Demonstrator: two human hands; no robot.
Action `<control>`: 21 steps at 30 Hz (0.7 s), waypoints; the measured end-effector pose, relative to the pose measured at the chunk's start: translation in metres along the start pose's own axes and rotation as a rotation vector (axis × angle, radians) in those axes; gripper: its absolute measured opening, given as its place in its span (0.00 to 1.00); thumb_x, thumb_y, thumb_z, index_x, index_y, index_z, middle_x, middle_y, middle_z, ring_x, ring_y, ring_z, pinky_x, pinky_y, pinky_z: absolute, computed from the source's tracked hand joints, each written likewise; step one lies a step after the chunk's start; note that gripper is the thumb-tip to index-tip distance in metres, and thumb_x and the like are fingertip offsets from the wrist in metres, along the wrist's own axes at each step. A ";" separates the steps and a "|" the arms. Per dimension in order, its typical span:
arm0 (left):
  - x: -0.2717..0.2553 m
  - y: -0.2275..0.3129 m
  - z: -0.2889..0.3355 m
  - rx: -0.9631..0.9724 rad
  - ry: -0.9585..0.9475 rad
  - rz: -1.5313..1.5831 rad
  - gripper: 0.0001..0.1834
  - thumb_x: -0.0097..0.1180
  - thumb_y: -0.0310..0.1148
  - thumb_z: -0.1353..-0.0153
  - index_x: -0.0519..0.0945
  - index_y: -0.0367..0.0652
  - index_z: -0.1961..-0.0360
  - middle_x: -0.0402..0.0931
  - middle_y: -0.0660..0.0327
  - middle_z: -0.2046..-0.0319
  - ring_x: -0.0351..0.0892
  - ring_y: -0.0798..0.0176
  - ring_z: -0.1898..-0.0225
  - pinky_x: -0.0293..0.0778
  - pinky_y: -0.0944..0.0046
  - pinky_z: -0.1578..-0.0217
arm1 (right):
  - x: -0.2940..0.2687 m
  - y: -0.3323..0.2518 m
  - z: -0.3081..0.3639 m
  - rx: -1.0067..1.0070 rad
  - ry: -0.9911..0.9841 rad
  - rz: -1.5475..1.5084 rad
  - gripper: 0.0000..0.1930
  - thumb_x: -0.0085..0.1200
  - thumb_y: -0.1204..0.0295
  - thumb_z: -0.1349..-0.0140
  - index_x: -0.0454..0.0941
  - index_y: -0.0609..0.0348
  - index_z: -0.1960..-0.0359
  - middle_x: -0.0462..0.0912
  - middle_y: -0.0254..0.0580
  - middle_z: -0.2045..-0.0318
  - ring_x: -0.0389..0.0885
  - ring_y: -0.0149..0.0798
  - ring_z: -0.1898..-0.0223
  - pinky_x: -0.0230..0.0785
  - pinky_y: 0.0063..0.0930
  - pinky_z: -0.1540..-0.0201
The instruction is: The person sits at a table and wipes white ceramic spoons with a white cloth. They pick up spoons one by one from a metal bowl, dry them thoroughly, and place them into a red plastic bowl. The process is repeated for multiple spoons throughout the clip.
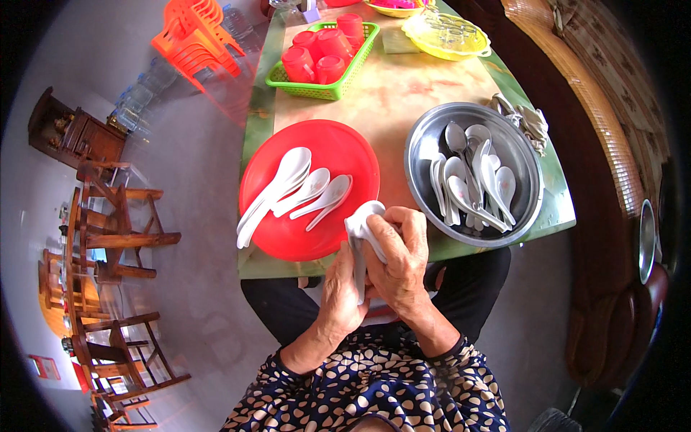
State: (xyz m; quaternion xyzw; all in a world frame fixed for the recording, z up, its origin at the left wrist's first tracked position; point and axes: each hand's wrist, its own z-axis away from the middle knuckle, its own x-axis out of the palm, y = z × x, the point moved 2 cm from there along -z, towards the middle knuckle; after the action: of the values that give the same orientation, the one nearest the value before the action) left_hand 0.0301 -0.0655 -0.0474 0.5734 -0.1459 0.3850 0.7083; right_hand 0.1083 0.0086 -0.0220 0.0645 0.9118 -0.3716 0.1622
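Note:
My left hand [340, 294] and my right hand [403, 255] come together at the table's near edge, both closed on a bunched white cloth [368, 213]. Its folds and my fingers hide whether a spoon is inside. Just left of my hands, a round red tray [308, 241] holds several white soup spoons [311, 189], some stacked with their handles toward the near left. To the right stands a steel basin [415, 147] with more white soup spoons [494, 183] and a metal spoon [455, 135], lying in a loose heap.
A green basket [301, 89] of red mugs [334, 45] sits farther back on the table [392, 93]. Behind the basin lie a crumpled cloth [531, 126] and a yellow basket [461, 49] holding glasses. Orange stools [193, 39] and wooden chairs [119, 237] stand at left, a wooden bench [568, 93] at right.

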 end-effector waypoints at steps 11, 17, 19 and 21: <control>0.007 0.015 -0.002 0.075 0.190 -0.010 0.30 0.34 0.57 0.32 0.69 0.41 0.48 0.74 0.60 0.56 0.74 0.66 0.54 0.72 0.65 0.52 | -0.012 -0.013 0.008 0.038 -0.315 -0.126 0.20 0.60 0.82 0.61 0.79 0.62 0.61 0.73 0.44 0.65 0.72 0.45 0.64 0.68 0.34 0.63; -0.003 0.016 -0.008 0.028 0.206 0.031 0.29 0.37 0.58 0.33 0.73 0.40 0.60 0.73 0.61 0.69 0.74 0.69 0.67 0.72 0.69 0.66 | -0.017 -0.015 0.016 0.004 -0.400 -0.207 0.17 0.61 0.79 0.59 0.79 0.56 0.62 0.72 0.41 0.64 0.72 0.45 0.64 0.70 0.35 0.66; -0.007 0.016 -0.010 0.047 0.164 0.007 0.29 0.37 0.59 0.33 0.72 0.40 0.62 0.71 0.63 0.72 0.72 0.70 0.70 0.71 0.70 0.69 | -0.020 -0.016 0.018 -0.008 -0.446 -0.234 0.18 0.61 0.80 0.59 0.79 0.57 0.62 0.72 0.41 0.64 0.72 0.45 0.65 0.70 0.34 0.65; -0.007 0.017 -0.012 0.065 0.122 0.059 0.29 0.38 0.59 0.33 0.72 0.40 0.62 0.71 0.64 0.73 0.70 0.70 0.72 0.69 0.71 0.71 | -0.025 -0.014 0.022 -0.008 -0.542 -0.299 0.17 0.60 0.80 0.59 0.79 0.59 0.62 0.73 0.42 0.64 0.74 0.45 0.64 0.71 0.34 0.63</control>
State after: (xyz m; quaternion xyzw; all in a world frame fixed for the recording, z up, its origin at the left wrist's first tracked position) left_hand 0.0103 -0.0565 -0.0438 0.5669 -0.1066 0.4447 0.6852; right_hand 0.1335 -0.0162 -0.0193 -0.1727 0.8362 -0.3912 0.3433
